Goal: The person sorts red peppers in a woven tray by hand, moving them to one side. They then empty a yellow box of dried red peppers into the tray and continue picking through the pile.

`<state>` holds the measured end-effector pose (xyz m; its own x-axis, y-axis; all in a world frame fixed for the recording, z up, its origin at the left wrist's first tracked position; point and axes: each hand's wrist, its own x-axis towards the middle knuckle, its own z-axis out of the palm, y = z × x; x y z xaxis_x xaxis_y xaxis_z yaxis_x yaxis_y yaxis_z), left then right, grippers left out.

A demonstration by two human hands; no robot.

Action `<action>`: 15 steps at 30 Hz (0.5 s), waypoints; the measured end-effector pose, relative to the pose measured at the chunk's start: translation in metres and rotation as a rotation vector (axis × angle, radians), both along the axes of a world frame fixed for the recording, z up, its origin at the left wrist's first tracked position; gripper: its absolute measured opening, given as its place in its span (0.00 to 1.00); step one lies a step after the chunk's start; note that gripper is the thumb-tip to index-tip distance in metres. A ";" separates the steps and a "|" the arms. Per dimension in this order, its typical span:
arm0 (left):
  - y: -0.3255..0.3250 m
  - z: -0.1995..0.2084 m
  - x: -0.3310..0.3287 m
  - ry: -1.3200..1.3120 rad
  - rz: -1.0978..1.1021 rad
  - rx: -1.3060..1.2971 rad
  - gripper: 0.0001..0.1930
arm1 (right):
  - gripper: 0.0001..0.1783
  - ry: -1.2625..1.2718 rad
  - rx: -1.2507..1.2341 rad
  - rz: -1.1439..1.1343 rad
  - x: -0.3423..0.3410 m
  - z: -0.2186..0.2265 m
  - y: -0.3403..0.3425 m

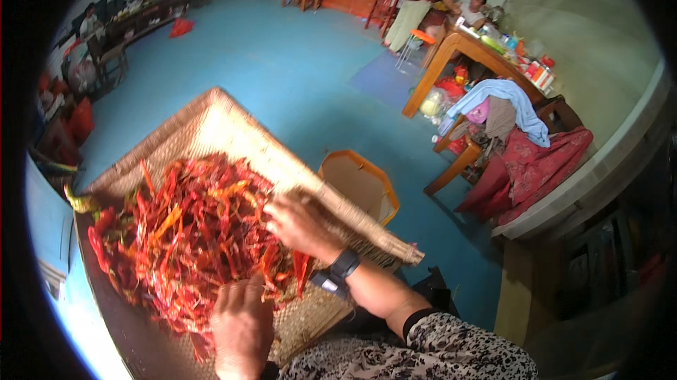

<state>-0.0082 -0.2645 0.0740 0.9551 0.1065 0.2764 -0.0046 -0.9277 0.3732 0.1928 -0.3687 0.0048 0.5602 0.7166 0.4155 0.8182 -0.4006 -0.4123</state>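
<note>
Dried red chilli pods [190, 239] on flat woven straw tray [218, 126]: left hand [241, 323] and right hand [302, 225] spread loosely, apparently grasping nothing; best raked gently, away from the rim.

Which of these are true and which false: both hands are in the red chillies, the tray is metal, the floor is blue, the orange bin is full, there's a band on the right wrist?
1. Both hands rest in the pile of dried red chillies. True: the left hand and the right hand both lie on it.
2. The tray is metal. False: it is woven, basket-like.
3. The floor is blue. True.
4. The orange bin beyond the tray is full. False: what shows of its inside looks empty.
5. A dark wristband sits on the right wrist. True.
</note>
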 end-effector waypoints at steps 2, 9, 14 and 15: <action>-0.010 -0.010 0.023 -0.021 -0.086 0.106 0.18 | 0.06 -0.046 -0.100 -0.010 -0.003 -0.020 0.004; 0.007 -0.041 0.060 0.110 -0.137 0.311 0.09 | 0.05 -0.005 0.058 0.095 0.002 -0.007 0.003; 0.028 -0.052 0.055 0.051 -0.154 0.120 0.13 | 0.11 0.517 0.212 0.277 0.003 0.013 -0.002; 0.031 -0.054 0.053 0.033 -0.149 0.036 0.14 | 0.12 0.586 0.205 0.294 0.001 0.021 -0.003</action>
